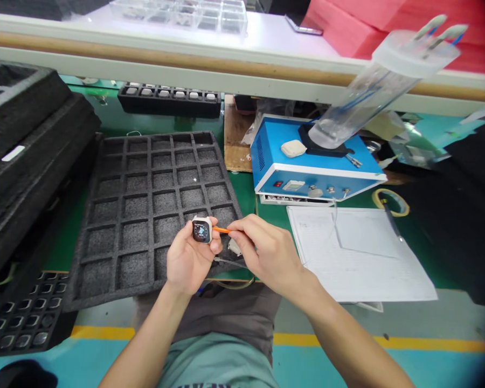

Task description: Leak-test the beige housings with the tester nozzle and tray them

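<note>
Over the near right part of a black foam tray (150, 207), the left hand (191, 264) grips a square watch (201, 230), its screen lit. The right hand (271, 253), at the tray's right edge, pinches an orange tool (221, 230) pointing at the watch's side. Right of the tray, a blue box (272, 145) and white papers (372, 275) rest on the tabletop (275, 215).

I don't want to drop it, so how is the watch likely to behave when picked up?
The watch probably feels stiff, as it looks solid and squared. Its glossy screen may be slippery and scratch easily. It looks small in the left hand, so it's likely light.
</note>
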The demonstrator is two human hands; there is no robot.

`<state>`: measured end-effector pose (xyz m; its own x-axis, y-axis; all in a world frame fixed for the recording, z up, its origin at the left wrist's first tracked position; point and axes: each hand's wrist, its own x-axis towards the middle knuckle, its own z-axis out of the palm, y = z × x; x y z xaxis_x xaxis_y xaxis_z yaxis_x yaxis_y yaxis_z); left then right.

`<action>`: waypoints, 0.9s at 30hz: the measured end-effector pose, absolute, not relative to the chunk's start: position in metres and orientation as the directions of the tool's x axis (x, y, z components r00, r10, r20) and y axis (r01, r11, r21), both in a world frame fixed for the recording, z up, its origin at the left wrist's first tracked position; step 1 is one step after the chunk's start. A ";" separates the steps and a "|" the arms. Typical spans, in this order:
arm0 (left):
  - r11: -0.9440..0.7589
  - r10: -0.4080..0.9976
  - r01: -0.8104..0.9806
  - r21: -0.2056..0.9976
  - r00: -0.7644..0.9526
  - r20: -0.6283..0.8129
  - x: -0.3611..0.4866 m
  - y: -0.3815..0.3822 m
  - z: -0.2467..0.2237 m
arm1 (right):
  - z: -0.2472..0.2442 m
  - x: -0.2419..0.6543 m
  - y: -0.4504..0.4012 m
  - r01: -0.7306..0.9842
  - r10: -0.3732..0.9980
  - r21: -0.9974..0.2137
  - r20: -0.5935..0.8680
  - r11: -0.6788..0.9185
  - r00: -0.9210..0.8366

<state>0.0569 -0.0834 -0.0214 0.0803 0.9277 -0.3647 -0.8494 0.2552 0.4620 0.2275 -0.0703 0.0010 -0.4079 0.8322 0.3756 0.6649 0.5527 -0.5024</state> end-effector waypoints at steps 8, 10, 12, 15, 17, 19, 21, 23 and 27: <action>0.256 0.929 -0.847 0.467 0.082 -0.362 0.057 -0.083 -0.021 | -0.001 0.225 -0.072 0.673 0.842 -0.508 0.374 0.538 -0.390; 0.255 0.930 -0.844 0.472 0.081 -0.358 0.057 -0.083 -0.022 | -0.001 0.224 -0.072 0.674 0.843 -0.509 0.373 0.536 -0.388; 0.252 0.933 -0.842 0.476 0.080 -0.352 0.057 -0.083 -0.022 | -0.001 0.224 -0.072 0.674 0.843 -0.509 0.370 0.535 -0.390; 0.258 0.933 -0.837 0.483 0.086 -0.349 0.057 -0.083 -0.021 | 0.000 0.226 -0.071 0.673 0.843 -0.508 0.365 0.537 -0.396; 0.263 0.933 -0.831 0.491 0.090 -0.349 0.057 -0.084 -0.021 | 0.001 0.227 -0.071 0.672 0.838 -0.502 0.366 0.544 -0.404; 0.264 0.934 -0.826 0.498 0.091 -0.345 0.057 -0.084 -0.021 | 0.001 0.227 -0.070 0.672 0.829 -0.488 0.372 0.557 -0.417; 0.259 0.938 -0.824 0.504 0.090 -0.335 0.056 -0.085 -0.020 | 0.002 0.225 -0.069 0.674 0.820 -0.470 0.374 0.570 -0.433; 0.255 0.941 -0.821 0.511 0.088 -0.328 0.056 -0.085 -0.020 | 0.003 0.221 -0.068 0.675 0.816 -0.460 0.368 0.576 -0.446; 0.241 0.944 -0.813 0.530 0.071 -0.322 0.058 -0.081 -0.022 | 0.006 0.235 -0.071 0.644 0.836 -0.534 0.381 0.547 -0.395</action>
